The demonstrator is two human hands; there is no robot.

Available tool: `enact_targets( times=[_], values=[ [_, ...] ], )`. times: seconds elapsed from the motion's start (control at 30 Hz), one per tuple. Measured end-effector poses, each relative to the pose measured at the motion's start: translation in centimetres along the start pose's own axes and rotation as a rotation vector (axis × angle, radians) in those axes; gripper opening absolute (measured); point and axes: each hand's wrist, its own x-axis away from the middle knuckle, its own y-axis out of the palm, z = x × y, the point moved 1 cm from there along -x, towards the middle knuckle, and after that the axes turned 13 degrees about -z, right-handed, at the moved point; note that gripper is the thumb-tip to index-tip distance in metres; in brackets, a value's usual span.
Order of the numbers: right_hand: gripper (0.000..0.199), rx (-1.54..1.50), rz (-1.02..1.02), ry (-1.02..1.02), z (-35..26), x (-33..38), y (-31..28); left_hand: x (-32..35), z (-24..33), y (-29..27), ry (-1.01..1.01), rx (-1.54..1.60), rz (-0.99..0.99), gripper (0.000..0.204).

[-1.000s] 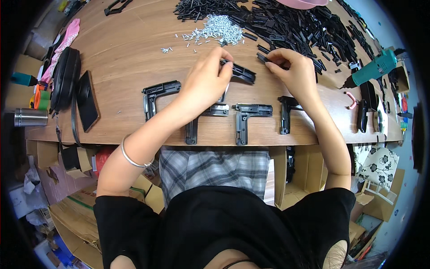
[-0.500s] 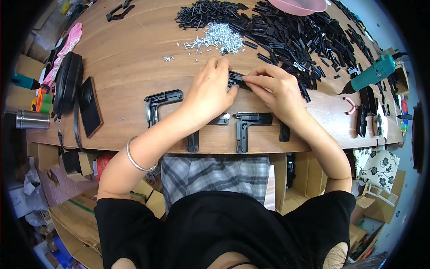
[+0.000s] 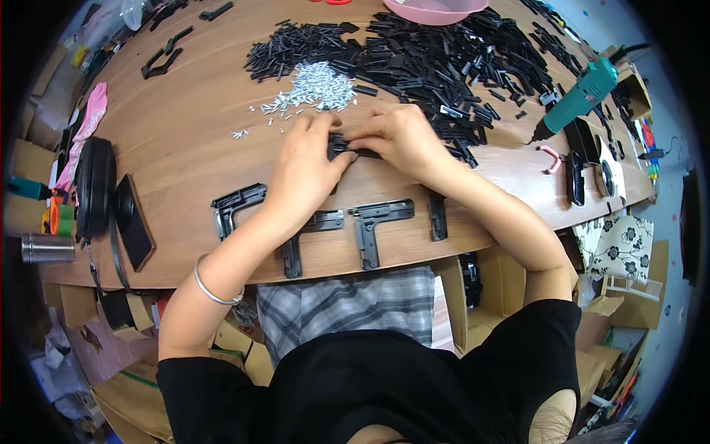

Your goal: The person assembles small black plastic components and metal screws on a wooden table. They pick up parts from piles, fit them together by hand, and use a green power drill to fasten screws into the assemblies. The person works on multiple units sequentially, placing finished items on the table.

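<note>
Between my two hands, on the wooden table, lies a dark plastic piece (image 3: 337, 143), mostly covered by my fingers. My left hand (image 3: 305, 159) grips its left side, thumb toward the right. From the other side, the fingertips of my right hand (image 3: 399, 137) pinch at it; whether they also hold a smaller part is hidden. Nearer to me, black toy-pistol-shaped half shells stand in a row: one at the left (image 3: 238, 200), another (image 3: 293, 255) partly behind my left forearm, a third (image 3: 367, 235) in the middle, and one (image 3: 438, 217) partly hidden by my right forearm.
Beyond my hands lie a heap of small silver screws or pins (image 3: 318, 85) and large piles of black plastic parts (image 3: 444, 63). A pink basin (image 3: 436, 10) stands behind. At right is a teal power screwdriver (image 3: 580, 100); at left, a black case (image 3: 96, 185) and a phone (image 3: 134, 229).
The view has shifted, so the table's contents appear lower and farther left. Both hands stay together at the dark piece, and my right hand's fingers now curl over it more.
</note>
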Motion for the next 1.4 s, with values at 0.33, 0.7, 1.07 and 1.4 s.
enact_targets(
  times=[0.33,0.7,1.07,1.4],
  values=[
    [0.019,0.33,0.316,0.336,5.1,2.5,-5.8,1.8,2.5,-2.1,0.014,-0.112,0.031,0.041],
    [0.034,0.327,0.139,0.464,5.5,2.6,-6.7,10.8,1.2,-6.7,-0.006,-0.098,-0.202,0.05],
    [0.017,0.225,0.246,0.552,5.4,3.5,-8.5,11.5,0.2,-3.7,-0.086,-0.148,-0.006,0.051],
    [0.031,0.387,0.029,0.621,5.1,2.1,-7.7,11.1,-0.5,-2.0,-0.019,-0.131,0.128,0.046]
  ],
)
